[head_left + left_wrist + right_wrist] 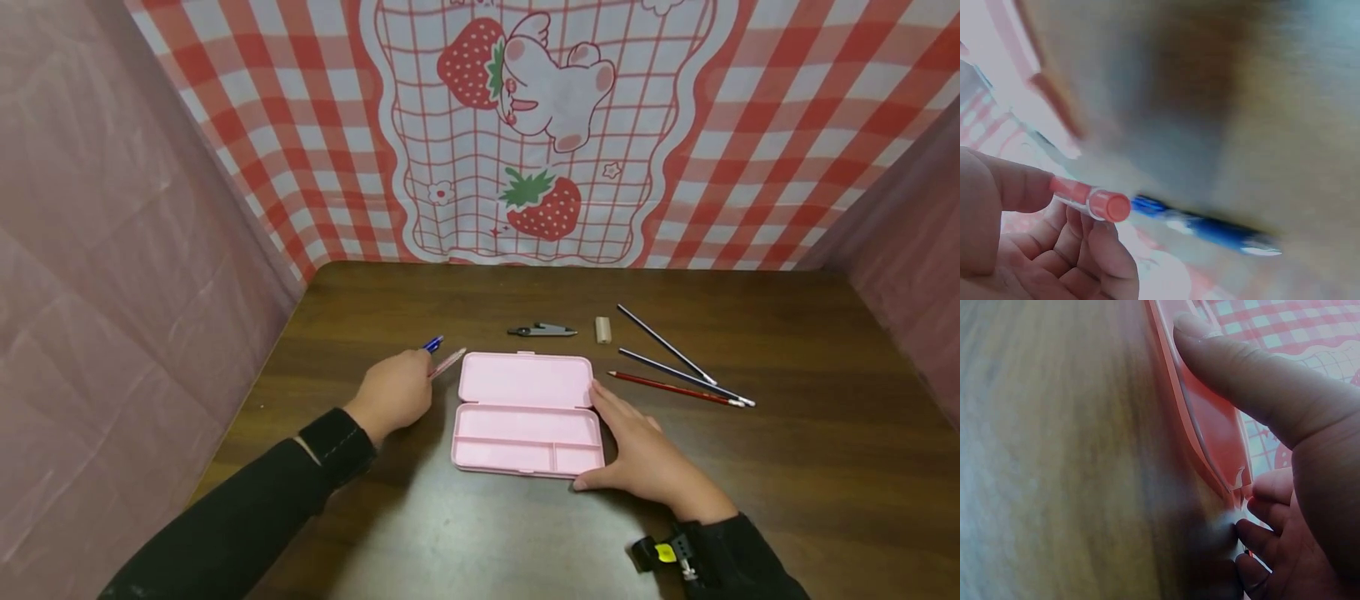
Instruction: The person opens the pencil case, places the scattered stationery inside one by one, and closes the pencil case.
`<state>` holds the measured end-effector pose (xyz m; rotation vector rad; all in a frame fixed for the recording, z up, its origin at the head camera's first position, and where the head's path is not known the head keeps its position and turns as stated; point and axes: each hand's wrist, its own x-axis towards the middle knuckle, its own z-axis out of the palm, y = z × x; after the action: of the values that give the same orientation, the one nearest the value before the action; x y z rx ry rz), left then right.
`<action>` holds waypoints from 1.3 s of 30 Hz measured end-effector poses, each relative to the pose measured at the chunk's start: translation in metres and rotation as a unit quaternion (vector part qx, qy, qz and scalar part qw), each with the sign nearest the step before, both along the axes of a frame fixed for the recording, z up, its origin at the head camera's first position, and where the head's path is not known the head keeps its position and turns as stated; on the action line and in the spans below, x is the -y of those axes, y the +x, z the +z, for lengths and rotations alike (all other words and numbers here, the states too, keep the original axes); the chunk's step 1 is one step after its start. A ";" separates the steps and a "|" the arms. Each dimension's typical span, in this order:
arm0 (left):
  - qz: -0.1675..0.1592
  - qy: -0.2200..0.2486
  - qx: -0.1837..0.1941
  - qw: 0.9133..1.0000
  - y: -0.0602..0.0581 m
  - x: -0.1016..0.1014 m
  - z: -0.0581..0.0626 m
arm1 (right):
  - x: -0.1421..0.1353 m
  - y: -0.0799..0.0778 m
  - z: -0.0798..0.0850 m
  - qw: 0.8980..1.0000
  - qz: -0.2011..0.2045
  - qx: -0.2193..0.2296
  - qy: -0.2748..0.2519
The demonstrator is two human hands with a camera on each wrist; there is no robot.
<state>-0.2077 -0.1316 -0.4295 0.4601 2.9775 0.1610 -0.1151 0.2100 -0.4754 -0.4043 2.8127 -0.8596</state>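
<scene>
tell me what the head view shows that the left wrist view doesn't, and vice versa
Only the head view shows the right hand, compass, eraser and three pencils.

Only the left wrist view shows the left thumb and the flat pink pen end.

Both show the left hand, pink pen, blue pen and patterned cloth.

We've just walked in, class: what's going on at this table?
A person sits or stands over an open pink case. Their left hand pinches a pink pen left of the case, with a blue pen nearby. Their right hand rests against the case's right side. A compass and an eraser lie beyond it, with three pencils to the right.
</scene>
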 end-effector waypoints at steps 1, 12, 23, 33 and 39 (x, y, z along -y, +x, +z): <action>-0.007 -0.004 -0.006 1.000 0.001 -0.004 0.003 | 0.000 0.000 0.000 1.000 0.001 0.000 0.001; -0.127 -0.050 -0.048 0.989 0.017 -0.041 0.022 | 0.001 0.001 0.000 1.000 0.000 0.001 0.003; -0.292 -0.024 -0.049 0.955 0.029 -0.062 0.007 | -0.001 0.001 -0.002 1.000 0.000 -0.016 0.003; -0.326 -0.063 -0.024 0.943 0.036 -0.088 0.001 | -0.001 0.001 -0.001 1.000 -0.002 -0.019 -0.001; -0.334 -0.077 -0.012 0.939 0.039 -0.095 -0.006 | -0.001 0.001 -0.002 1.000 0.000 -0.027 0.001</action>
<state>-0.1685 -0.0371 -0.4353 1.4025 2.6364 -0.1447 -0.1141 0.2113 -0.4772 -0.4318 2.8622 -0.8575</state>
